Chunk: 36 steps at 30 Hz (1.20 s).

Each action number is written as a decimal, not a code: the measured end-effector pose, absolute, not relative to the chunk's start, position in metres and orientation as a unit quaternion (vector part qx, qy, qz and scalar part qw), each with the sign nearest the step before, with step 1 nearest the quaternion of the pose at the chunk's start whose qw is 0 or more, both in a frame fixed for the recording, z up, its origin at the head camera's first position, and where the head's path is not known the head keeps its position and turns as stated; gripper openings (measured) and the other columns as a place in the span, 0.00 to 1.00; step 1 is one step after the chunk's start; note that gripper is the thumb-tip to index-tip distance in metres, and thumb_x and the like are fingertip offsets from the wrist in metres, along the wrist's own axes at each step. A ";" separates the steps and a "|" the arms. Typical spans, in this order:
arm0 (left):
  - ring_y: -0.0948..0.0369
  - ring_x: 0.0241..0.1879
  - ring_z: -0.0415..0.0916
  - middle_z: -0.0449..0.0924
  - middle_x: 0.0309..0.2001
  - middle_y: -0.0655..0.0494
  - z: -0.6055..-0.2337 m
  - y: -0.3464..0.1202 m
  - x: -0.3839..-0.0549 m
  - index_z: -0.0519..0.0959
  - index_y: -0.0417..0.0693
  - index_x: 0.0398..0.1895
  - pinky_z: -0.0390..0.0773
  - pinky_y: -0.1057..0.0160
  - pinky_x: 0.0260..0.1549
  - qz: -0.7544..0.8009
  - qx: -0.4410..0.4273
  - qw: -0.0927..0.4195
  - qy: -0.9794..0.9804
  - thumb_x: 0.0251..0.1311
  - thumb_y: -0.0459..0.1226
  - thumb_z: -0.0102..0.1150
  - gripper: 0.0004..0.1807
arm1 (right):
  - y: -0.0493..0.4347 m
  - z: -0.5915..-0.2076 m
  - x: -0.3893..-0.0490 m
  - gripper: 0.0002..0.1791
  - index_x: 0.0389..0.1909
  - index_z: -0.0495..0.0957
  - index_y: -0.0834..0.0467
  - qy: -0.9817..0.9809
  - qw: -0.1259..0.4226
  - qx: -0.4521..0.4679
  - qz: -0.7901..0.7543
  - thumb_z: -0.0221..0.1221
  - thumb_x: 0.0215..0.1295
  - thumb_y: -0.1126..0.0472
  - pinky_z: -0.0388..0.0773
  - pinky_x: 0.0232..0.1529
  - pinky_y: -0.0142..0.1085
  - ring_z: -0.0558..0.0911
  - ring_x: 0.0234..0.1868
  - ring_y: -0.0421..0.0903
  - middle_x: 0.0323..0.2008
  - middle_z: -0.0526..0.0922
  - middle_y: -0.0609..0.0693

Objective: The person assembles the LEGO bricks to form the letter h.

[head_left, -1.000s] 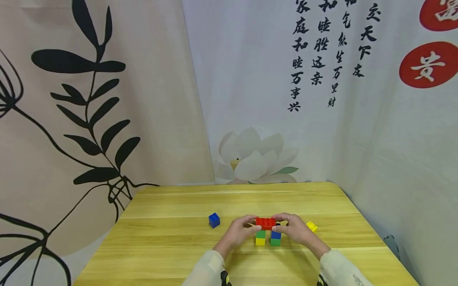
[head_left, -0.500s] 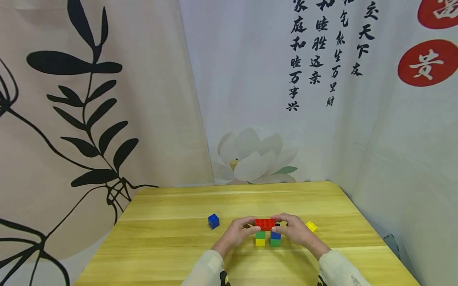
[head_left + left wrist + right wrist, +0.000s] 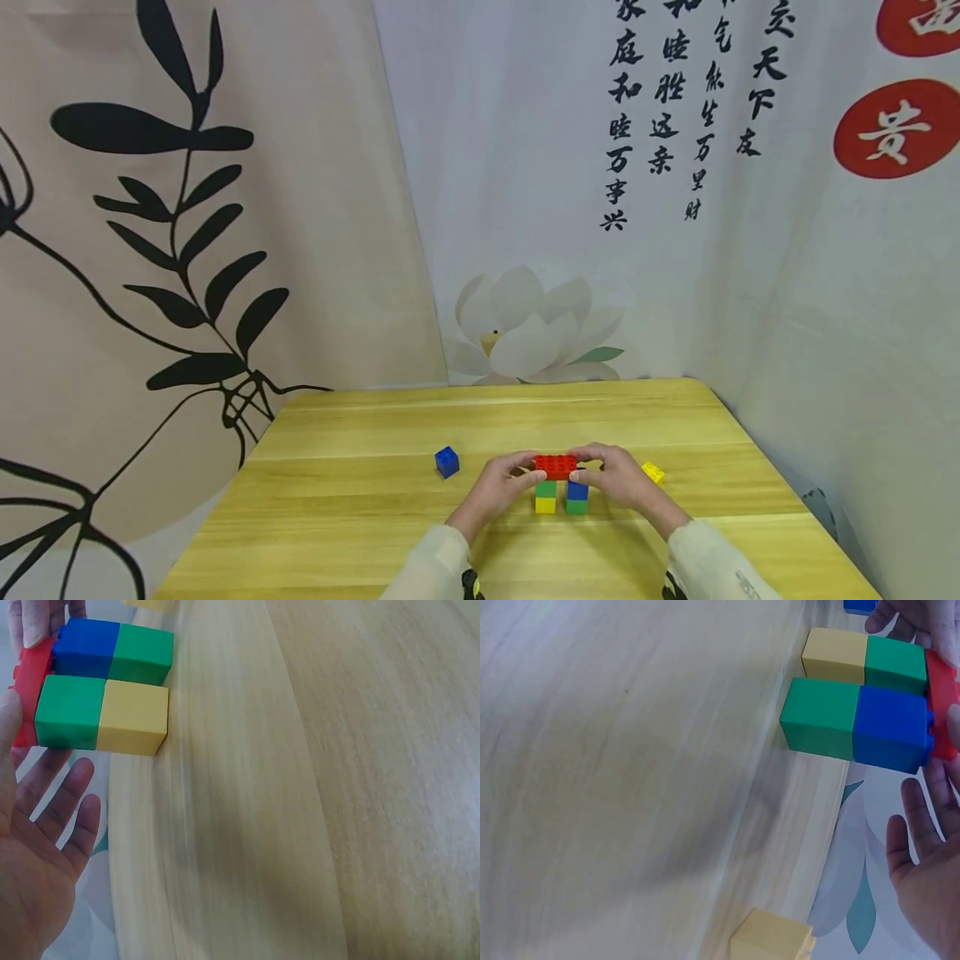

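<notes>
Step in hand, by appearance: red brick (image 3: 556, 467) being fitted across two stacks; the next move seemed to call for lining up and level pressure from both hands.

Loose blue brick (image 3: 447, 462): lay on the table (image 3: 360, 483), left of the left hand.

Left hand (image 3: 501, 483): thumb and forefinger nearly closed, pinching the red brick's left end; other fingers were free, partly extended.

Red brick: sat between the hands, atop both stacks; full seating could not be told.

Left stack: upper green block (image 3: 70, 712) over yellow block (image 3: 133, 718), stood below the left fingertips.

Right stack: blue block (image 3: 890, 729) over lower green block (image 3: 819, 718), stood below the right fingertips; blue studs showed.

Right hand (image 3: 615, 479): pinched the right end likewise, other fingers loose.

Loose yellow brick (image 3: 653, 473): lay right of the right hand.
</notes>
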<state>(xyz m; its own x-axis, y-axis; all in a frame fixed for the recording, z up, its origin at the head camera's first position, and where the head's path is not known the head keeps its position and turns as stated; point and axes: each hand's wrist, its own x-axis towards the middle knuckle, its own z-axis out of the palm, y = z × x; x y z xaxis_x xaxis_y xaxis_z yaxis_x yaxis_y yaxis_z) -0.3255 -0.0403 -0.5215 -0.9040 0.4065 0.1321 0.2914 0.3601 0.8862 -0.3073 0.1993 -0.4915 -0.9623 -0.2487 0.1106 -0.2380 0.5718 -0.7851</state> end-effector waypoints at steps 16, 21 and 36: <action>0.57 0.44 0.77 0.82 0.46 0.57 -0.517 -0.043 -0.322 0.79 0.47 0.62 0.79 0.57 0.43 0.530 0.214 0.050 0.819 0.67 0.46 0.62 0.23 | 0.197 -0.495 -0.305 0.22 0.57 0.81 0.58 0.877 0.009 -0.129 -0.462 0.67 0.64 0.54 0.75 0.50 0.47 0.77 0.54 0.53 0.53 0.82 0.51; 0.60 0.44 0.76 0.82 0.46 0.59 -0.520 -0.043 -0.323 0.79 0.51 0.62 0.78 0.59 0.42 0.531 0.211 0.053 0.819 0.67 0.47 0.61 0.22 | 0.199 -0.496 -0.305 0.23 0.57 0.81 0.58 0.873 0.011 -0.136 -0.468 0.66 0.64 0.54 0.75 0.46 0.42 0.78 0.52 0.52 0.54 0.82 0.53; 0.58 0.45 0.76 0.82 0.48 0.60 -0.522 -0.039 -0.321 0.79 0.54 0.62 0.79 0.59 0.42 0.515 0.216 0.053 0.828 0.68 0.49 0.60 0.22 | 0.199 -0.509 -0.301 0.26 0.60 0.78 0.60 0.868 0.012 -0.111 -0.483 0.65 0.65 0.52 0.76 0.37 0.37 0.78 0.40 0.47 0.55 0.81 0.57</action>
